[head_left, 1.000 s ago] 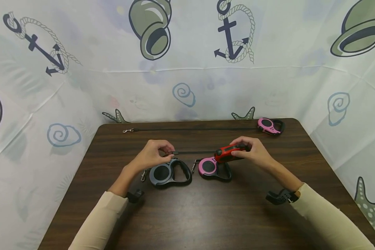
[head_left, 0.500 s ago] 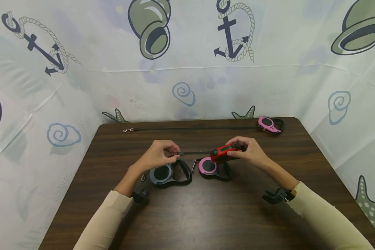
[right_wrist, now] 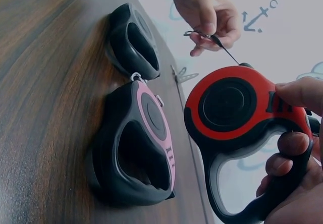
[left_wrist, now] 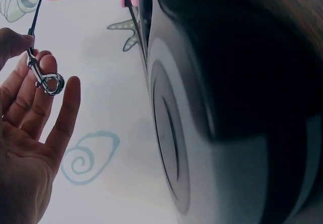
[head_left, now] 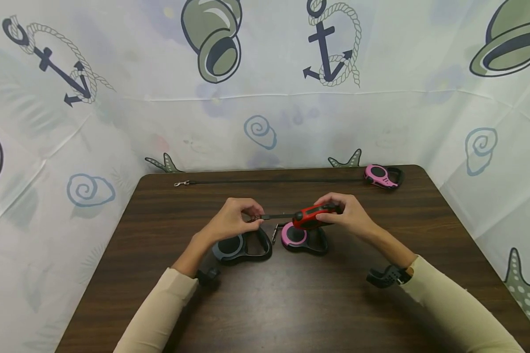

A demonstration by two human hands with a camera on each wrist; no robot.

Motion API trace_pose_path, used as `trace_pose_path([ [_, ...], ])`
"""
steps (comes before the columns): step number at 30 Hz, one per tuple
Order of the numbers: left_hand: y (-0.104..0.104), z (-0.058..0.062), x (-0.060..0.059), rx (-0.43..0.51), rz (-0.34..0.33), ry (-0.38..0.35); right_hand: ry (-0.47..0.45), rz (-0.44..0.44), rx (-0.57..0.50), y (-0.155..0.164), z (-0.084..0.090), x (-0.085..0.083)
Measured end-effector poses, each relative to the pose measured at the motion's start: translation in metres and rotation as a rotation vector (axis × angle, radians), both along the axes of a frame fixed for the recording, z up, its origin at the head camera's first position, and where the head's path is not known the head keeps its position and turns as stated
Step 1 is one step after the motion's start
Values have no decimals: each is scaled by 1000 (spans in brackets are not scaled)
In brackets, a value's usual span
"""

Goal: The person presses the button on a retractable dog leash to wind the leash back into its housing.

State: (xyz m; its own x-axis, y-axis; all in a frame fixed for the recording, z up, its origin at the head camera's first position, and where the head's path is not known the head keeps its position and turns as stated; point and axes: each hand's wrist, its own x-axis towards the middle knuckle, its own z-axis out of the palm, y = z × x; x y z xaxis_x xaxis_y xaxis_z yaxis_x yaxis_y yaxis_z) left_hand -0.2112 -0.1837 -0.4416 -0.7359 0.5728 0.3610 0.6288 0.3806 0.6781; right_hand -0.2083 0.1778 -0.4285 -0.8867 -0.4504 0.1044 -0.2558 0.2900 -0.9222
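My right hand (head_left: 346, 213) grips a red and black retractable dog leash (head_left: 305, 216) above the table; in the right wrist view its fingers curl round the looped black handle (right_wrist: 285, 188). The left hand (head_left: 235, 215) pinches the end of that leash's cord (head_left: 279, 216) between thumb and finger. A silver snap clip (left_wrist: 45, 80) hangs by the left fingers. A short stretch of cord runs between the hands. Beneath the left hand lies a grey and black retractable leash (head_left: 229, 247), partly covered. A pink and black retractable leash (head_left: 293, 235) rests below the red one.
Along the back of the dark wooden table (head_left: 265, 304) lies another pink leash (head_left: 380, 175), its black cord (head_left: 274, 181) stretched leftward to a silver clip (head_left: 182, 183). A printed cloth (head_left: 203, 127) stands behind and beside the table.
My left hand has moved right with the clip, and the right hand has come slightly left with the red leash. The cord between them has become shorter.
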Motion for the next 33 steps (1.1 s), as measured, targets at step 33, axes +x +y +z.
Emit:
trace_pose_path([
  [33, 41, -6, -1, 61, -61, 34, -9, 13, -29, -20, -3, 2],
])
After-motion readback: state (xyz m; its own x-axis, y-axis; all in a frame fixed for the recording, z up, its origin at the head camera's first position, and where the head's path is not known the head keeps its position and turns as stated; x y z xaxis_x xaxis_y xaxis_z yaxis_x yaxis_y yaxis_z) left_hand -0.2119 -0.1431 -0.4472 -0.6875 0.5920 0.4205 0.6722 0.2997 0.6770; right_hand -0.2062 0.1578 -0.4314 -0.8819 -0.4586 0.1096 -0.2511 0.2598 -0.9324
